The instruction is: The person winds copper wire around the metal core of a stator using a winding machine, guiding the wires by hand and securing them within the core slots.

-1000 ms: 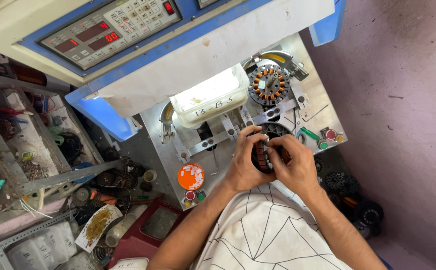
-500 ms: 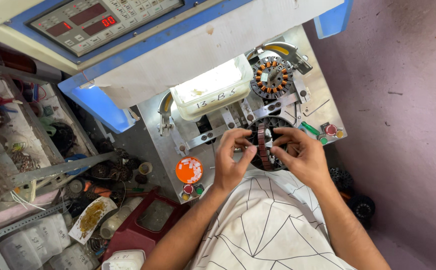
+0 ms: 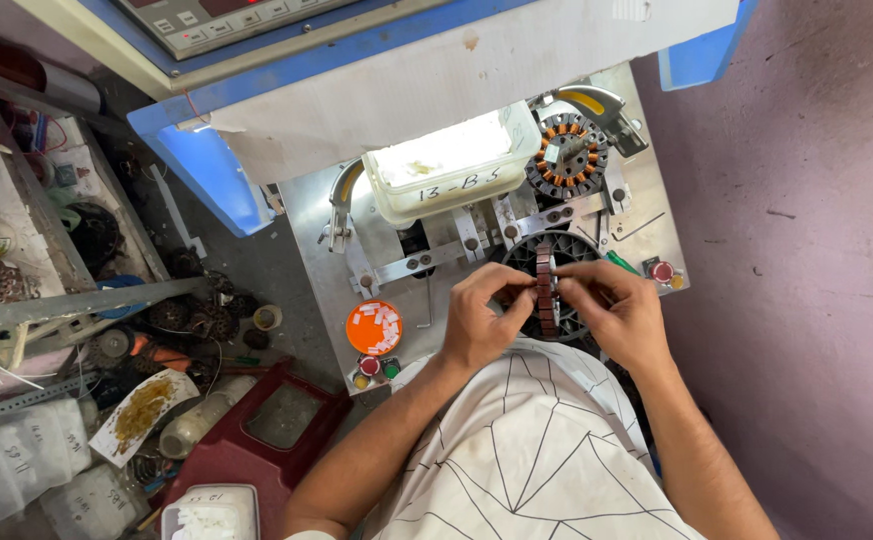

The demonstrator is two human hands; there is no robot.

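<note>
Both hands pinch motor core (image 3: 545, 290) edge-on: left hand (image 3: 482, 320) and right hand (image 3: 622, 315) fingertips pressed on its sides. Core held above metal plate (image 3: 317, 215), in front of black ring (image 3: 577, 250). Step seems: fitting small pieces into slots. Next move needs steady grip, exact alignment.

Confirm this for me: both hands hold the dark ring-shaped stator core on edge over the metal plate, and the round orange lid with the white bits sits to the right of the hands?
Not quite. In the head view the orange lid lies left of the hands, not right. Left hand and right hand do hold the stator core on edge over the metal plate.
</note>
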